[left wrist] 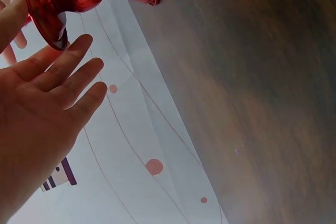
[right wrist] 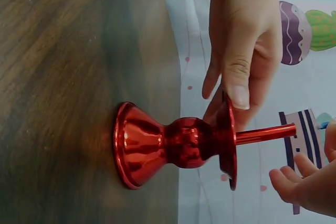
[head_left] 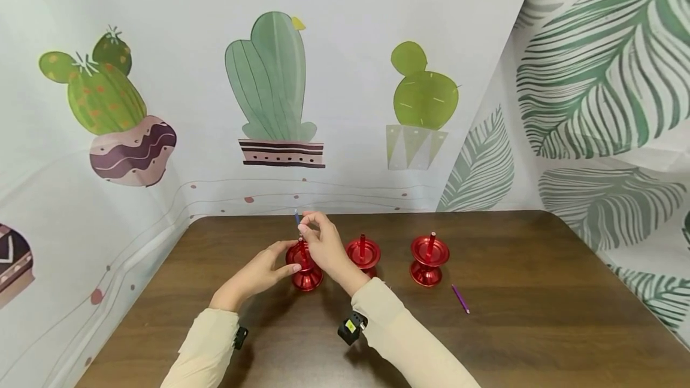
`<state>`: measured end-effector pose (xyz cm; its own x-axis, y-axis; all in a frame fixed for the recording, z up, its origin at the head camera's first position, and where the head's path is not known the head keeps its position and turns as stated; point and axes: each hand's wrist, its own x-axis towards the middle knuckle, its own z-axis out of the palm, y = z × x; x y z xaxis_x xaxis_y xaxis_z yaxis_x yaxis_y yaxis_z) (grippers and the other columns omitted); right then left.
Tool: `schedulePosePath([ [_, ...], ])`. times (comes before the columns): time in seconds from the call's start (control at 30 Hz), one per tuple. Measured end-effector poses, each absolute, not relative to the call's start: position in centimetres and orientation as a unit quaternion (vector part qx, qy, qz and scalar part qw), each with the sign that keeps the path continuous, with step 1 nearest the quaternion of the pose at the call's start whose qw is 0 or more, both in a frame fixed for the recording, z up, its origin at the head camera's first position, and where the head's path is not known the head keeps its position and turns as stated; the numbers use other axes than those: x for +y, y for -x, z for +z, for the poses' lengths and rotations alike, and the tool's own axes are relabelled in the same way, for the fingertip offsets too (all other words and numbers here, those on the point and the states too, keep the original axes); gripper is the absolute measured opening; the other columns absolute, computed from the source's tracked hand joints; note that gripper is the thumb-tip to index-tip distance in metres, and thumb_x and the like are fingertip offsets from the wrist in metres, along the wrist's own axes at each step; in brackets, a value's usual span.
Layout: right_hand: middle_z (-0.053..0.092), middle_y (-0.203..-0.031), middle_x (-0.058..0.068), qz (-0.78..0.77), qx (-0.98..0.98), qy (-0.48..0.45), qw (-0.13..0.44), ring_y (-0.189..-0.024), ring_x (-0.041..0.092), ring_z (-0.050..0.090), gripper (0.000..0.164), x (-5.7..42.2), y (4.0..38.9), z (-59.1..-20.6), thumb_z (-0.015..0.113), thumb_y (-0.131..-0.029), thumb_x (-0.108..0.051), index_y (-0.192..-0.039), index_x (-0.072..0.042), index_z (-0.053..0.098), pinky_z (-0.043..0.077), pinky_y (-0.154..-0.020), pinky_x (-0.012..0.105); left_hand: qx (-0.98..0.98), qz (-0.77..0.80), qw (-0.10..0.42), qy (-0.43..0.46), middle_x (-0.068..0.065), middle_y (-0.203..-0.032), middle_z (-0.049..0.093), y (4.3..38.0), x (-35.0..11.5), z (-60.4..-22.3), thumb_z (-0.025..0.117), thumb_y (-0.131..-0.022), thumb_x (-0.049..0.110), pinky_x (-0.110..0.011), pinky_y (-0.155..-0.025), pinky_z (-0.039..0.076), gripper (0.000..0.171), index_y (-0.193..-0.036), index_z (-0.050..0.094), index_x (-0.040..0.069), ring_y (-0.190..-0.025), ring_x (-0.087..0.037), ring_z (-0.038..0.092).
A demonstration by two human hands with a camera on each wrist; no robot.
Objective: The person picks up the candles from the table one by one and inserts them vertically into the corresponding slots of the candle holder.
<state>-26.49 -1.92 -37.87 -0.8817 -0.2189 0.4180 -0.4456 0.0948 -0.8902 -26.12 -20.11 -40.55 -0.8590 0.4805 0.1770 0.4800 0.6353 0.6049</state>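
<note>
A shiny red candle holder (head_left: pixel 308 281), with a foot, a dish and an upright central tube, stands upright at the left of a row. My left hand (head_left: pixel 257 272) holds its dish rim between thumb and forefinger; the left wrist view shows the other fingers stretched out. Just above the tube, my right hand (head_left: pixel 327 247) pinches a thin blue candle (head_left: pixel 297 217) with a pale upper tip. Fingers hide the candle's lower part. In the right wrist view the red tube (right wrist: pixel 265 134) of the holder appears apart from the right hand's fingertips.
Two similar red candle holders, a middle one (head_left: pixel 363 252) and a right one (head_left: pixel 427 272), stand on the brown wooden table (head_left: pixel 539 316). A thin purple candle (head_left: pixel 460 299) lies right of them. Behind the table hangs a patterned cloth (head_left: pixel 356 76) with cacti and leaves.
</note>
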Motion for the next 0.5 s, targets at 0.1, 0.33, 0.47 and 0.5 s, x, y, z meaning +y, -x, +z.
schedulePosePath([
  [0.1,0.051,-0.134,0.022,0.645,-0.727,-0.220,0.087,-0.109,0.040,0.060,0.010,-2.2,26.7,-38.2,0.052,-0.097,-0.007,-0.100,0.003,0.053,0.049,-0.094,0.043,0.903,0.339,0.004,-0.266,-0.022,-0.134,0.051,26.0,-20.1,-40.6,0.067,-0.092,0.023,-0.055,-0.104,0.036,0.058,-0.136,0.045,-0.007,-0.126,-0.038,0.047],
  [0.33,0.051,-0.131,0.024,0.638,-0.735,-0.213,0.084,-0.112,0.041,0.057,0.006,-2.3,25.8,-37.6,0.052,-0.095,0.003,-0.097,0.008,0.053,0.049,-0.093,0.047,0.902,0.339,-0.004,-0.268,-0.021,-0.132,0.053,26.0,-20.1,-40.6,0.066,-0.092,0.021,-0.054,-0.104,0.037,0.056,-0.136,0.046,-0.007,-0.125,-0.037,0.048],
  [0.47,0.051,-0.127,0.028,0.633,-0.737,-0.220,0.087,-0.118,0.044,0.052,0.004,-2.1,24.7,-36.5,0.051,-0.095,0.007,-0.095,0.011,0.051,0.047,-0.095,0.048,0.902,0.337,-0.004,-0.268,-0.020,-0.132,0.053,26.0,-20.1,-40.6,0.066,-0.092,0.021,-0.053,-0.103,0.038,0.055,-0.135,0.046,-0.007,-0.124,-0.037,0.049],
  [0.5,0.051,-0.127,0.028,0.631,-0.738,-0.222,0.089,-0.120,0.044,0.050,0.005,-2.1,24.8,-36.6,0.051,-0.095,0.007,-0.095,0.012,0.051,0.047,-0.096,0.048,0.902,0.340,-0.003,-0.267,-0.020,-0.132,0.053,26.0,-20.1,-40.6,0.066,-0.092,0.021,-0.053,-0.103,0.038,0.055,-0.135,0.046,-0.007,-0.125,-0.037,0.048],
])
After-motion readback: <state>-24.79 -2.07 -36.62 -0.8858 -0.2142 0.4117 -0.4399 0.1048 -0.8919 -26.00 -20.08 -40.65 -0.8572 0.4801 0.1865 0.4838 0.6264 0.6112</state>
